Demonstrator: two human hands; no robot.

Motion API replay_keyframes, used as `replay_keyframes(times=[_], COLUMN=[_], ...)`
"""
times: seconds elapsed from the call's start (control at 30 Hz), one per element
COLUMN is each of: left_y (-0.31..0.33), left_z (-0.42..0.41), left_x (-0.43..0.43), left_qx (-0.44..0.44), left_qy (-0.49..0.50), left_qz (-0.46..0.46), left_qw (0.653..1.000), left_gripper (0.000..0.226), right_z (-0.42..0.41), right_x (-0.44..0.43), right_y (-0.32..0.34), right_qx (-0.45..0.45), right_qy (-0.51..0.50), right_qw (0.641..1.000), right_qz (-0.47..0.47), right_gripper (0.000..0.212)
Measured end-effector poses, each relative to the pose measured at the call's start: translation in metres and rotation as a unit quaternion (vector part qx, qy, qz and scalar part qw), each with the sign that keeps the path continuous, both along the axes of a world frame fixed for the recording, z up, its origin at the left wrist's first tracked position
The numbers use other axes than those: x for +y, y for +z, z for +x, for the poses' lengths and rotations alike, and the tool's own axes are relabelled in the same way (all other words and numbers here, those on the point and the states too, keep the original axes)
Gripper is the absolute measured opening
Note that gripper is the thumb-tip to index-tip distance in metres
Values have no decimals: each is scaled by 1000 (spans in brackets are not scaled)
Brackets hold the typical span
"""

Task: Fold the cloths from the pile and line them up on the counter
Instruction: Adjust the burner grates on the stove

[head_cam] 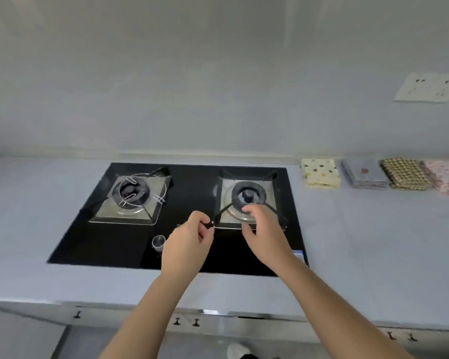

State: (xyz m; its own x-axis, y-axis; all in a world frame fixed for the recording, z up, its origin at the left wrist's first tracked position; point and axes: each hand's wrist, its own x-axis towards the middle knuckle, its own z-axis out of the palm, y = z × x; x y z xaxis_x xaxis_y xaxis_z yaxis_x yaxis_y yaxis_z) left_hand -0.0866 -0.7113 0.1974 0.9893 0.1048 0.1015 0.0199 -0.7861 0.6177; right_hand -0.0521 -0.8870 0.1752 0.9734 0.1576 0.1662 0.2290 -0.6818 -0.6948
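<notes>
Several folded cloths lie in a row at the back right of the counter (347,229): a cream dotted cloth (320,173), a grey cloth (364,174), a brown checked cloth (405,174) and a pink cloth (446,176) cut off by the frame edge. No unfolded pile is in view. Both hands are over the stove, far left of the cloths. My left hand (189,244) pinches the front left tip of the right burner's black pan support (222,212). My right hand (265,234) hovers over that burner's front with fingers and thumb curved; what it holds is hidden.
A black glass two-burner gas stove (114,242) is set into the grey counter, with a left burner (131,193), a right burner (248,194) and a knob (158,241). A wall socket (429,90) sits above the cloths. Drawer handles run below the counter edge.
</notes>
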Motion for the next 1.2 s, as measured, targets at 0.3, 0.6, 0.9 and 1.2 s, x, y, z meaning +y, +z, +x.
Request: replay_keyframes(times=[0.3,0.6,0.9,1.2], left_y=[-25,-39,-100,-129], left_z=[7,23,-2,31], left_x=[196,430,654,857], left_qx=[23,87,192,186], left_qy=[81,166,244,285], left_qz=[35,83,56,96], left_qw=[996,979,949,935], left_gripper=[11,14,11,26], right_z=[33,87,91,80], right_x=[199,414,621,776], right_y=[-17,-17,-54,-80], right_qx=[32,75,142,207], right_qy=[87,182,291,259], right_qw=[996,979,932,924], right_qz=[-18,-47,-161,-192], right_gripper=[37,34,36,35])
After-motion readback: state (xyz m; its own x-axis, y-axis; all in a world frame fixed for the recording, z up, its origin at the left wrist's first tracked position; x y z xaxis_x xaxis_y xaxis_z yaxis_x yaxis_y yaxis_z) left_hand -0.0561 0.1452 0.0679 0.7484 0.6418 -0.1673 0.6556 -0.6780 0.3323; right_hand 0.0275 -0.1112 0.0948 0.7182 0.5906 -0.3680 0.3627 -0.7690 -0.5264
